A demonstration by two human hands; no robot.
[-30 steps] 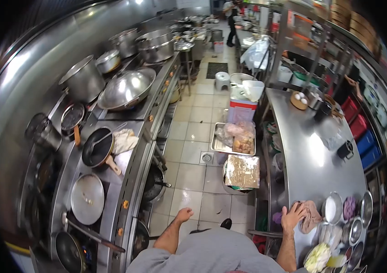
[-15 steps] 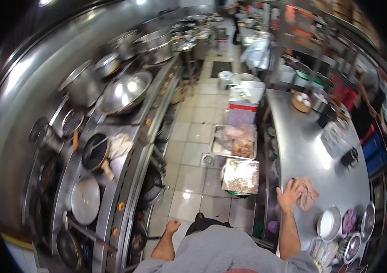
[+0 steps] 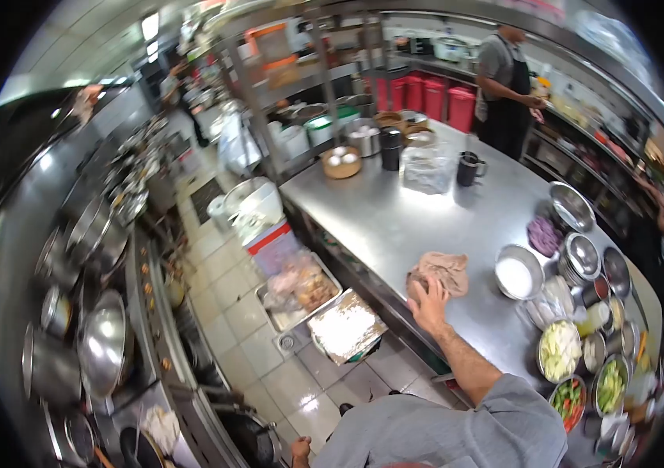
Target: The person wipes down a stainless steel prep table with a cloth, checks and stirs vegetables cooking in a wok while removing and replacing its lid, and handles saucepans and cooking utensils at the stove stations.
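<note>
My right hand (image 3: pixel 429 306) reaches over the steel worktable (image 3: pixel 363 214) near its front edge. Its fingers are spread and rest on the left part of a crumpled pinkish-brown cloth (image 3: pixel 449 273). Low at the bottom of the view, my left hand (image 3: pixel 301 448) hangs beside my body, away from the table. Its fingers look curled in, with nothing visible in them. Right of the cloth stands a metal bowl with white contents (image 3: pixel 518 277), and past it lies a purple cloth (image 3: pixel 544 235).
Bowls of cut vegetables (image 3: pixel 560 351) crowd the table's right end. A black mug (image 3: pixel 468 168) and a basket of eggs (image 3: pixel 342 162) stand farther back. A foil-covered container (image 3: pixel 347 326) sits on the floor. Pots line the stove at left. A person in an apron (image 3: pixel 506 93) stands beyond the table.
My view has turned to the right, bringing the vegetable bowls and the person in the apron into sight. My right hand stays at the cloth; my left hand is now lower in view.
</note>
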